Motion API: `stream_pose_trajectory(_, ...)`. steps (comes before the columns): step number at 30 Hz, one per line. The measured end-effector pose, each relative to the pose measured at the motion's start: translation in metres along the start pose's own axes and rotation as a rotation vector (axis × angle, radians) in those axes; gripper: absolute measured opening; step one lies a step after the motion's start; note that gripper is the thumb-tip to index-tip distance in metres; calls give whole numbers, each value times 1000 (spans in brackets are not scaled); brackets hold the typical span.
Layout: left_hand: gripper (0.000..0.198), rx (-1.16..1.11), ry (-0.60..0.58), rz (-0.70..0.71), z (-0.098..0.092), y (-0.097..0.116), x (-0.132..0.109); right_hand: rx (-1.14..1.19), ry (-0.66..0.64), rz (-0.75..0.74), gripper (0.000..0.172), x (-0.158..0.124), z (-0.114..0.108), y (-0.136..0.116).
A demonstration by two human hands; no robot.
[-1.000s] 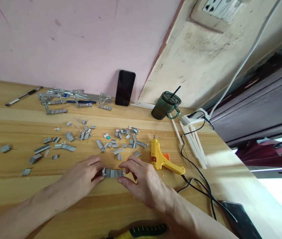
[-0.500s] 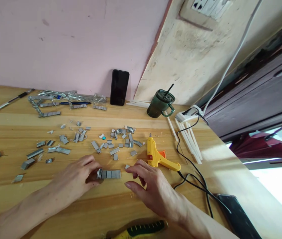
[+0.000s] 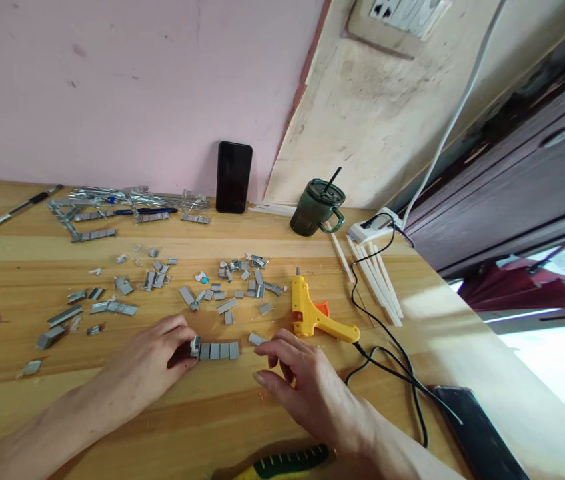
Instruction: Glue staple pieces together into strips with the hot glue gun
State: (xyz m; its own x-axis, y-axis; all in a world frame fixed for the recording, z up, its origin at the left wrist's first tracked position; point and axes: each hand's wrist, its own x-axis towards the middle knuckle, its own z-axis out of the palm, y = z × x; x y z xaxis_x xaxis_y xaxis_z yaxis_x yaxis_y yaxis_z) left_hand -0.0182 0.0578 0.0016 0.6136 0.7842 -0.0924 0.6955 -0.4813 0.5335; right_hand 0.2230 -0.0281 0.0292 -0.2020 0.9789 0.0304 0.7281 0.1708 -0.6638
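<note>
My left hand [image 3: 160, 350] pinches the left end of a short row of grey metal pieces [image 3: 218, 351], which lies level just above or on the wooden table [image 3: 162, 420]. To the right of that row, my right hand [image 3: 307, 387] hovers with thumb and fingers apart and nothing between them. A loose grey piece [image 3: 256, 339] lies by its index fingertip. Many small grey pieces [image 3: 227, 305] are scattered beyond both hands. The yellow glue gun [image 3: 322, 320] rests on its side behind my right hand.
A green mug [image 3: 316, 207] and an upright black phone [image 3: 233, 177] stand by the wall. White sticks [image 3: 377, 280], a power strip [image 3: 375, 228] and black cables [image 3: 397, 353] are on the right. A green-yellow handle [image 3: 290, 461] lies at the front edge, another phone [image 3: 477, 433] at lower right.
The view has shifted slightly. My right hand has moved a little to the right, away from the row, and more of the loose piece by its fingertip shows. My left hand keeps its hold.
</note>
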Motion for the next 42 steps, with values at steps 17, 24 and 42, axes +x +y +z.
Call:
stream_pose_trajectory(17,6,-96,53,-9,-6,-1,3,19,-256,-126,9,-6,22,-16)
stream_pose_trajectory(24,8,-11,-3,-26,-4,0,2,-32,-314,-124,5,-6,25,-11)
stream_pose_trajectory(42,16,67,-23,-52,-9,-1,0,-73,-368,-118,7,-2,23,-14)
